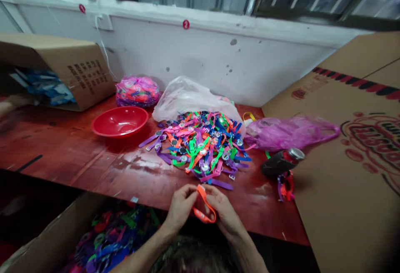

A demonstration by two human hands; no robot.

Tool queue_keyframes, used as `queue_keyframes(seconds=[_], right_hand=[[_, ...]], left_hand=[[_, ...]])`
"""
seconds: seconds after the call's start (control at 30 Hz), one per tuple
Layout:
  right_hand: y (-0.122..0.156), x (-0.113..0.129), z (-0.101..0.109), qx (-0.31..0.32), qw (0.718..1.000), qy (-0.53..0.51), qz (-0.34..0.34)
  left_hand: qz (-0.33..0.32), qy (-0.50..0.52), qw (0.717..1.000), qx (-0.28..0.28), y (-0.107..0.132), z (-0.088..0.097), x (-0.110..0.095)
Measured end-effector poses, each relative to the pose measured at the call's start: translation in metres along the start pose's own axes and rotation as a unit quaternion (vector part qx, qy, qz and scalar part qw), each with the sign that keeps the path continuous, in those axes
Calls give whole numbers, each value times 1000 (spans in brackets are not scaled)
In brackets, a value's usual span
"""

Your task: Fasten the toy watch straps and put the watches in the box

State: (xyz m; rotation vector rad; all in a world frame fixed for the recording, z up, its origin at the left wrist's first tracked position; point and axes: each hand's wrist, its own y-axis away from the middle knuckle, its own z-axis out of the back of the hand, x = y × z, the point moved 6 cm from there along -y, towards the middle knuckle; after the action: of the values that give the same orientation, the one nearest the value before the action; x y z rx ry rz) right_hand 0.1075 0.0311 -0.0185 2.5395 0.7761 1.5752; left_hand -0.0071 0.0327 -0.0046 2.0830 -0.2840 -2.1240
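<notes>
Left hand and right hand meet just above the table's near edge, their fingers clamped together on an orange wristband that loops down between them. Below the hands, an open carton holds a mass of multicoloured bands. On the red wooden table, a loose pile of wristbands in purple, green, orange and blue spills from a clear plastic bag. A red bowl sits left of the pile, and a pink bag lies to its right. Near the right hand stands a black cylinder, tipped on its side beside a few bands. A carton lies on its side at left, its dark printed characters too small to read. Flattened cardboard at right bears red lettering, illegible at this angle. A red sticker on the white wall reads 2.
</notes>
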Motion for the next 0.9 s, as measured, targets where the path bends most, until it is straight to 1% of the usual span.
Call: queue_keyframes(seconds=[0.03,0.1,0.3,0.4,0.47,0.53,0.63,0.7,0.8,0.83,0.9], right_hand=[[2,2,-3,5,1000,-3,3],[4,4,-8,11,1000,-13,7],[4,3,-5,-19,999,-37,-7],[2,3,-7,-16,999,-37,-8],[1,3,-10,-7,999,-40,-10],[1,1,-9,-11,999,-34,-18],[4,0,2,-37,999,-1,-25],[7,-1,7,-25,999,24,-34],[8,-4,11,22,994,82,-63],[7,-4,12,24,992,105,-59],[4,0,15,-8,994,111,-23]], left_hand=[[-4,5,1000,-19,0,2,-1],[-12,17,999,-35,-1,4,-2],[-24,38,998,-52,2,6,-1],[-48,22,997,-52,5,5,-4],[-68,-7,996,-52,9,3,-8],[-88,-46,994,-37,13,0,-12],[-135,-126,982,26,20,-8,-18],[-153,-176,970,64,23,-9,-18],[-149,-217,961,89,26,-3,-13],[-152,-232,956,92,28,-1,-13],[-156,-253,950,92,30,5,-12]])
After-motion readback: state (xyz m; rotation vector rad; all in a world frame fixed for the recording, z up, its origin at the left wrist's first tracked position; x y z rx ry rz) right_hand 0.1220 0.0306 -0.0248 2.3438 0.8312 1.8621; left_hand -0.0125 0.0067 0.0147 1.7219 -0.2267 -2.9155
